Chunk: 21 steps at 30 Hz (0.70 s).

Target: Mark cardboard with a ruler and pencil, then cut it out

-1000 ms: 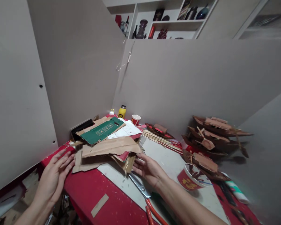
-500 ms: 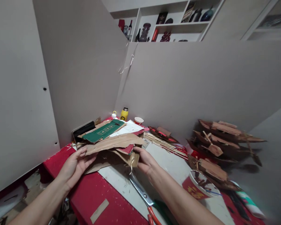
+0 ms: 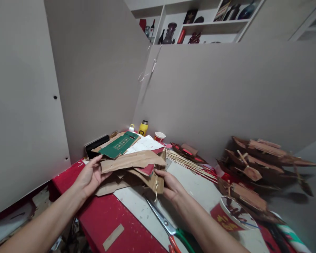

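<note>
Torn brown cardboard pieces [image 3: 133,160] lie stacked between my hands, lifted a little off the table. At their left end my left hand [image 3: 91,176] is closed on the cardboard's edge, thumb on top. My right hand [image 3: 170,184] grips the right end, where a folded strip with a pale string stands up; some of its fingers are hidden. A scrap of red card [image 3: 148,170] shows among the layers. Below the stack lie scissors [image 3: 165,223] with one orange and one green handle. A green printed cardboard piece [image 3: 119,146] rests just behind.
Thin wooden sticks [image 3: 191,165] and brown model boats [image 3: 258,154] occupy the right side. A red paper cup [image 3: 228,216] stands near my right forearm. At the back are a yellow bottle [image 3: 143,128] and another cup [image 3: 159,136]. A cardboard strip [image 3: 113,237] lies on the red cloth.
The whole view has shifted slightly, so most things sit farther right. Both hands keep their hold on the cardboard, and more of the scissors' green handle shows.
</note>
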### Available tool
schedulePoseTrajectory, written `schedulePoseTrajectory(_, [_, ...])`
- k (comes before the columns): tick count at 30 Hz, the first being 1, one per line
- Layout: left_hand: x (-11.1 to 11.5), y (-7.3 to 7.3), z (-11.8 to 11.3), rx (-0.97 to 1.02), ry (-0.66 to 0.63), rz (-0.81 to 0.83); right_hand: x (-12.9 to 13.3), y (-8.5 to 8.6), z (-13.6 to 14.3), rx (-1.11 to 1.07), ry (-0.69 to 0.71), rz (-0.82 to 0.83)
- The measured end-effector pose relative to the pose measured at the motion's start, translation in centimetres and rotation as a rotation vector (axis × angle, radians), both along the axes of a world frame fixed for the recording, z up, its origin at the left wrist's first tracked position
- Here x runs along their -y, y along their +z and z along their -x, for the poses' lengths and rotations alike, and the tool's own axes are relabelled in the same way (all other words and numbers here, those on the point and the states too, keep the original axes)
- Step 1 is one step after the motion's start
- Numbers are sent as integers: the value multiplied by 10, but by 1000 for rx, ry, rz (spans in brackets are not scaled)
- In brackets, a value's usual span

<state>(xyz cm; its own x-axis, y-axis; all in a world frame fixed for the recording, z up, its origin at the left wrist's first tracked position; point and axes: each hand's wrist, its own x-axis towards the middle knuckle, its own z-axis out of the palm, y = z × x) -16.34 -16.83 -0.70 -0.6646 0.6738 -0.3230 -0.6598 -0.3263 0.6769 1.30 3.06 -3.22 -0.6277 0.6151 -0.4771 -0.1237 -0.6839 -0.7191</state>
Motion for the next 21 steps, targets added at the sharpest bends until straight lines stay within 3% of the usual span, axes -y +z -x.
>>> schedulePoseTrajectory(5, [-19, -9, -5, 24, 47, 104, 3, -1, -1, 56, -32, 18])
schedulePoseTrajectory(16, [-49, -6, 4, 60, 55, 243, 4, -1, -2, 33, -41, -9])
schedulePoseTrajectory(21, [-56, -3, 2, 125, 64, 202, 7, 16, -7, -62, -58, -19])
